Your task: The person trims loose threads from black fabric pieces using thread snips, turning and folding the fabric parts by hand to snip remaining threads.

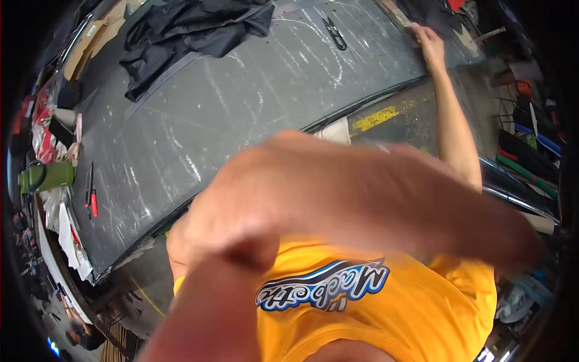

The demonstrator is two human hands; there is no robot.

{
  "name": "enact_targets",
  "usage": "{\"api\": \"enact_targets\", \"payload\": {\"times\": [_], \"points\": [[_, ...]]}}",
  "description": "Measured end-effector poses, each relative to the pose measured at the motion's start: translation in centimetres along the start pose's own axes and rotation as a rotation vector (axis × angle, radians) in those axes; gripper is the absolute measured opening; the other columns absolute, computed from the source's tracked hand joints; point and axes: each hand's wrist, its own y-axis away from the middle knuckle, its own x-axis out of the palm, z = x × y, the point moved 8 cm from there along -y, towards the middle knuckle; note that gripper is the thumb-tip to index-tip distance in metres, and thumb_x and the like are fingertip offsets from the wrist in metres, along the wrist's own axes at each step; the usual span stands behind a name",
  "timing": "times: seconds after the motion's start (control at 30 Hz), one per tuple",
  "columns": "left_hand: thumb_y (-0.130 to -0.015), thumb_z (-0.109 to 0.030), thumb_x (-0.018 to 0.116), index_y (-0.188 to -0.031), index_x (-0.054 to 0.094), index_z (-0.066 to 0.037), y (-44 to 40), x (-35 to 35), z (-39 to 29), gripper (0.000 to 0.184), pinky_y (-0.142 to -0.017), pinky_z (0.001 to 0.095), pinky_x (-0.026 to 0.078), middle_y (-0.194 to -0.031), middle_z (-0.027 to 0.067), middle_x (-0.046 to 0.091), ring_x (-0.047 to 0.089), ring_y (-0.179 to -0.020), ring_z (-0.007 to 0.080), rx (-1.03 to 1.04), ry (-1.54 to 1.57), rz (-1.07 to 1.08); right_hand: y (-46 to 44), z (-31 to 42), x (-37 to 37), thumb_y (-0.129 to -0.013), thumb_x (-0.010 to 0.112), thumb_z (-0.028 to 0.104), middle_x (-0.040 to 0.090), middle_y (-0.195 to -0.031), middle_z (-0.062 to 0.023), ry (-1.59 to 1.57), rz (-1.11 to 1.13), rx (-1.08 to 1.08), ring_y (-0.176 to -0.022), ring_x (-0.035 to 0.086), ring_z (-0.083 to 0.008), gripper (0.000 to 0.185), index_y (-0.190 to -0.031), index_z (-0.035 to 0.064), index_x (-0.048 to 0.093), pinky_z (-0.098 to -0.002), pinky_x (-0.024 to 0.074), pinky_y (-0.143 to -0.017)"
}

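Left hand point(295, 193) is blurred in the foreground; its grip cannot be determined. Right hand point(429, 45), curled, is at the grey table's edge point(199, 120), hold unclear. Black snips point(335, 36) lie nearby.

Before you is a dark grey surface point(199, 123), streaked with white marks. At its far left you have crumpled black cloth point(199, 33); farther right lie black snips point(335, 34). By the left edge, a slim black tool point(89, 181) lies beside a red one point(94, 204).
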Motion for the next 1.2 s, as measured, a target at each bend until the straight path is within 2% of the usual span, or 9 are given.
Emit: {"api": "enact_targets", "payload": {"times": [0.23,0.33,0.37,0.47,0.7,1.2], "points": [[-0.083,-0.086,0.032,-0.116,0.062,0.009,-2.0,0.0,2.8,0.105,-0.081,0.0401,0.055,-0.102,0.0215,0.069,0.067,-0.091,0.0311,0.043,0.08,-0.008,-0.9,-2.0,-0.3,-0.093,0.073,0.045,0.066,-0.085,0.0035,-0.136,0.018,0.087,-0.078,0.055,-0.0055,0.042,-0.099,0.0033,0.077,-0.0198,0.0427,-0.073],[-0.083,-0.084,0.033,-0.116,0.062,0.009,-1.2,-0.2,3.3,0.103,-0.08,0.04,0.055,-0.101,0.021,0.069,0.067,-0.09,0.0309,0.039,0.087,-0.053,-1.0,-1.9,0.1,-0.097,0.067,0.038,0.074,-0.084,-0.0058,-0.042,0.029,0.069,-0.079,0.065,-0.0104,0.03,-0.093,0.0097,0.078,-0.0263,0.0506,-0.073],[-0.083,-0.083,0.033,-0.116,0.062,0.008,-0.9,-0.4,3.3,0.102,-0.08,0.04,0.055,-0.101,0.0208,0.068,0.067,-0.09,0.0309,0.036,0.086,-0.07,-0.6,-2.0,0.4,-0.097,0.067,0.038,0.074,-0.084,-0.0058,-0.039,0.039,0.075,-0.079,0.065,-0.0104,0.03,-0.093,0.0097,0.078,-0.0263,0.0506,-0.073],[-0.083,-0.081,0.034,-0.115,0.062,0.008,-0.7,-1.1,3.4,0.099,-0.08,0.0399,0.055,-0.101,0.0203,0.068,0.066,-0.089,0.0307,0.06,0.07,-0.106,-1.2,-2.4,-0.5,-0.091,0.074,0.047,0.064,-0.083,0.0049,-0.066,0.002,0.142,-0.076,0.053,-0.0044,0.045,-0.099,0.0025,0.077,-0.0193,0.0405,-0.069],[-0.083,-0.076,0.036,-0.115,0.061,0.006,0.3,-3.1,1.7,0.092,-0.078,0.0396,0.055,-0.1,0.0191,0.067,0.065,-0.088,0.0303,0.122,-0.019,-0.187,-0.4,0.2,0.3,-0.091,0.074,0.048,0.063,-0.082,0.0053,-0.057,-0.007,0.109,-0.073,0.051,-0.0039,0.045,-0.097,0.0038,0.077,-0.0193,0.039,-0.067],[-0.083,-0.066,0.041,-0.113,0.06,0.003,1.4,-5.0,-1.8,0.078,-0.076,0.039,0.055,-0.097,0.0166,0.065,0.064,-0.086,0.0295,0.206,-0.195,-0.321,-0.4,-0.8,0.2,-0.094,0.072,0.045,0.061,-0.081,0.0054,-0.019,0.0,0.116,-0.073,0.048,-0.0045,0.043,-0.096,0.003,0.076,-0.0192,0.0366,-0.067]]}}
